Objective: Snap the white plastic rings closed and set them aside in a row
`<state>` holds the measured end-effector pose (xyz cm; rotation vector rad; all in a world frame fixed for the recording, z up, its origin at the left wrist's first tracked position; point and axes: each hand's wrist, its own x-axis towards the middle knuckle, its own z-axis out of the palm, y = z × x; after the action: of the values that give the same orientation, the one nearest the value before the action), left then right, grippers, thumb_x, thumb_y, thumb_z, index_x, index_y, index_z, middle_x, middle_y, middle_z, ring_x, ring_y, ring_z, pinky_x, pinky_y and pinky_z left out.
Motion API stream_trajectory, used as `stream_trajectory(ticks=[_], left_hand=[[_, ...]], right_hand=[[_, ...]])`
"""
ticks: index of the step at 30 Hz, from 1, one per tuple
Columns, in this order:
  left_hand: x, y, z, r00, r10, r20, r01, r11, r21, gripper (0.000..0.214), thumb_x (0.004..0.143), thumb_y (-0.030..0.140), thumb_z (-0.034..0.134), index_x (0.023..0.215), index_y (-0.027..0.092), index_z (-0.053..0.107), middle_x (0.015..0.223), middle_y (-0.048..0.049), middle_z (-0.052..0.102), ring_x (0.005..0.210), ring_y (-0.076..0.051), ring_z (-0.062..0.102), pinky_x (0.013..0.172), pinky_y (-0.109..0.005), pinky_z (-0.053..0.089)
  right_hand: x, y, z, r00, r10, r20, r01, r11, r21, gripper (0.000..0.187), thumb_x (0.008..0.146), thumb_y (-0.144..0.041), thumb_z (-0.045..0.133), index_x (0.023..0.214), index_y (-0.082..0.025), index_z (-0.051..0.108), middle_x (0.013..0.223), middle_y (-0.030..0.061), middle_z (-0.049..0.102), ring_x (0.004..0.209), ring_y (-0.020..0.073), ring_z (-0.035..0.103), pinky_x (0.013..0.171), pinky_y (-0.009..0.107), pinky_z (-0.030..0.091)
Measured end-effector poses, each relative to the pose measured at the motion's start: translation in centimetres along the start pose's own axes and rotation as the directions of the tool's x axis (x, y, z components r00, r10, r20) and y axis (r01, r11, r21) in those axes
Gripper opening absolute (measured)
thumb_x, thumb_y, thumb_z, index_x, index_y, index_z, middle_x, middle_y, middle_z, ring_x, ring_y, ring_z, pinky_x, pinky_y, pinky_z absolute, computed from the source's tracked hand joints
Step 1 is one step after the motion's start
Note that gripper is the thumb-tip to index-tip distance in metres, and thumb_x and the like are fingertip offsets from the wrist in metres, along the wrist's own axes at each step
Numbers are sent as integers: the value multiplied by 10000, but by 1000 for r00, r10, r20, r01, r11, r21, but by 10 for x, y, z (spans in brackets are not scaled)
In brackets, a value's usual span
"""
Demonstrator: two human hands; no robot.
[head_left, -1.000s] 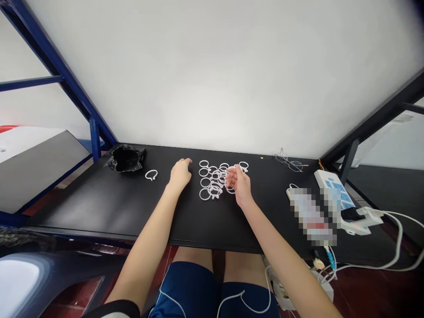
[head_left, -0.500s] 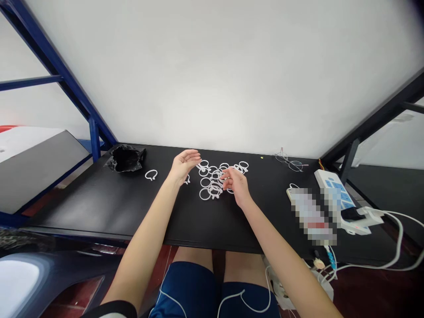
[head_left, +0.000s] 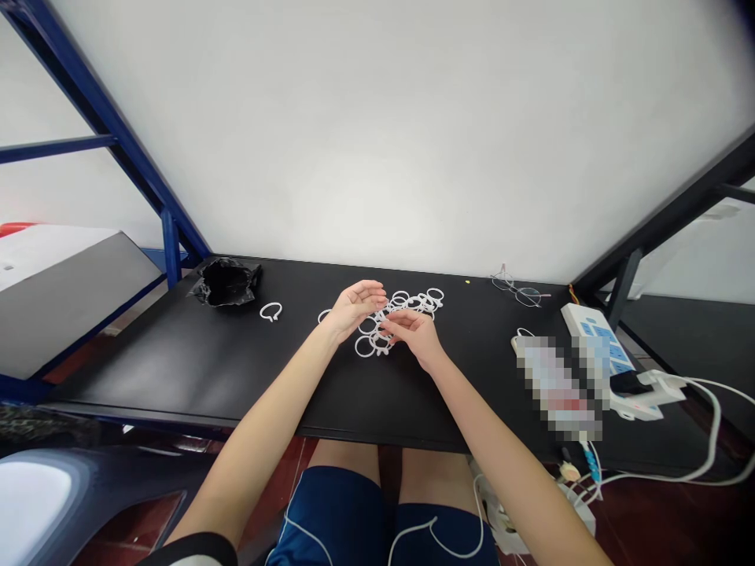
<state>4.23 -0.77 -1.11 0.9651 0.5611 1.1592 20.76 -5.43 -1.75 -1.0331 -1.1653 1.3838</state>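
Note:
Several white plastic curtain rings (head_left: 364,347), open hoops with small knobbed ends, lie in an overlapping pile on the black tabletop (head_left: 383,397). Over the pile's left part, my left hand (head_left: 357,306) has its thumb and curved fingers close together at a ring. Its fingertips nearly meet those of my right hand (head_left: 414,332), which pinches at a white ring between the hands. Fingers partly cover this contact. One ring shows partly beside my left wrist, and a separate curtain ring (head_left: 271,311) lies farther left.
An open black plastic bag (head_left: 226,283) stands at the back left. Eyeglasses (head_left: 519,289), a blurred phone (head_left: 554,385) and a white power strip (head_left: 598,338) with cables lie on the right. Blue metal bars (head_left: 118,141) slope up on the left.
My left hand has moved right over the pile, and my right hand has shifted slightly left and closed to a pinch. The hands are now almost touching.

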Motion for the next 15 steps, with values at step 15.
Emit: stream_trajectory(ticks=[15], left_hand=[[-13,-6,19,977,184,109,-185,476,860,340,936,483,392,850,189,539,604,44,489,529,-91,423,532,-221,343]], right_hand=[[2,-1,-3,997,-49,-68,50,999,11,335,496,-361,884,726,-177,725,654,22,725,585,184,688,610,335,595]])
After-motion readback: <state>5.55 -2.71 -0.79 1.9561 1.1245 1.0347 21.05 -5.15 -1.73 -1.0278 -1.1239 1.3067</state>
